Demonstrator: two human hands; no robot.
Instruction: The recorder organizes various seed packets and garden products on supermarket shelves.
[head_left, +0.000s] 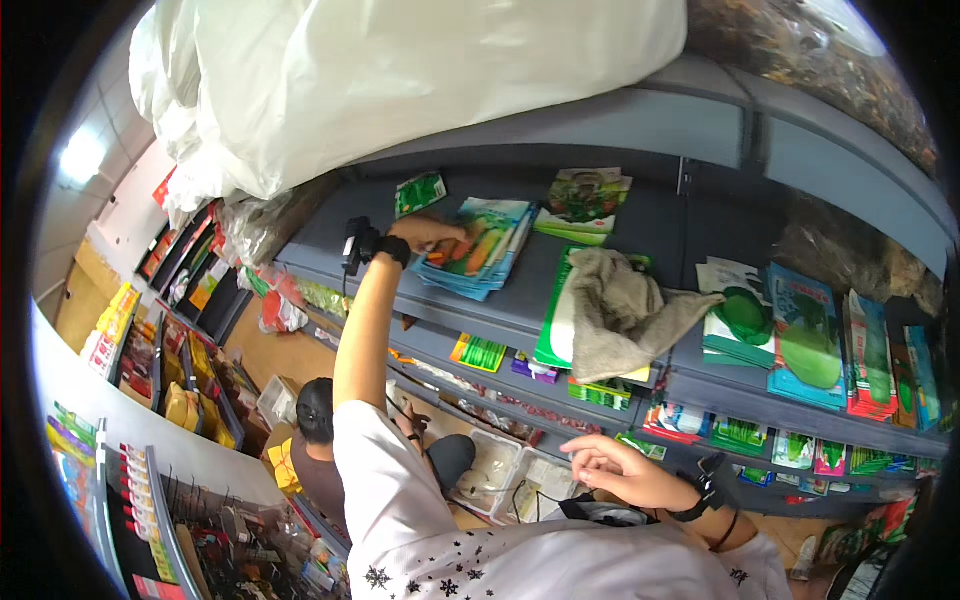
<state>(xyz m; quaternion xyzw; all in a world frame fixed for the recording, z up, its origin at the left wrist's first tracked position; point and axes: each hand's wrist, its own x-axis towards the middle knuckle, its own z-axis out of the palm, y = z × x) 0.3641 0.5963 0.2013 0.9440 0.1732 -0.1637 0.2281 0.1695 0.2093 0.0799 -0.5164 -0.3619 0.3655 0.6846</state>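
My left hand reaches onto the dark metal shelf and rests at the left edge of a stack of blue seed packets with carrots pictured on them; whether its fingers grip one cannot be told. Right of the stack, a grey cloth lies crumpled over green and white packets. Behind them are a small green packet and a pile of green vegetable packets. My right hand hangs below the shelf's front, fingers loosely apart, holding nothing. Both wrists carry black straps with devices.
A large white plastic sack bulges overhead at the left. More seed packets stand at the right and on lower shelves. Another person crouches below at the left, near white plastic bins. Yellow packages fill a rack further left.
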